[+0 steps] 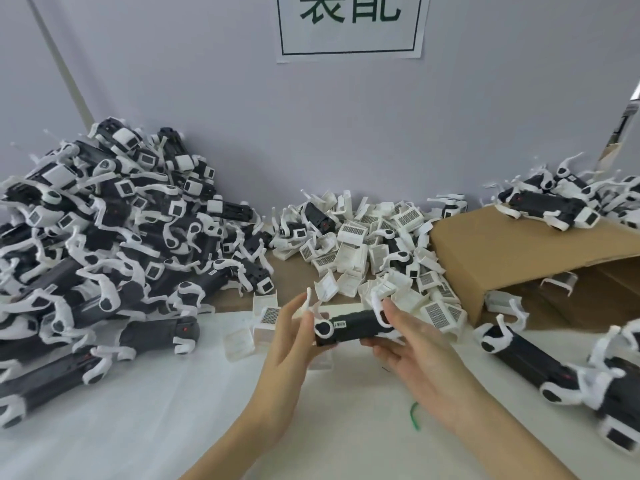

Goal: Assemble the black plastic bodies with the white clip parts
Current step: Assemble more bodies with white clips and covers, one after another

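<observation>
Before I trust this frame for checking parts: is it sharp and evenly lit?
Head view: soft, even light, no glare or hard shadows; the black body between left hand and right hand is slightly blurred; wide-angle bending stretches the edge pile.

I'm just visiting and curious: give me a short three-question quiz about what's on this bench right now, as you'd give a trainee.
1. True or false: both hands hold the same black body.
2. Which side has the biggest pile of black-and-white pieces: A) the person's left, B) the person's right, C) straight ahead?
3. Fill in: the loose white clips lie heaped beside a brown ______.

Key
1. True: the left hand takes one end and the right hand the other.
2. A.
3. Cardboard box, lying on its side.
</observation>
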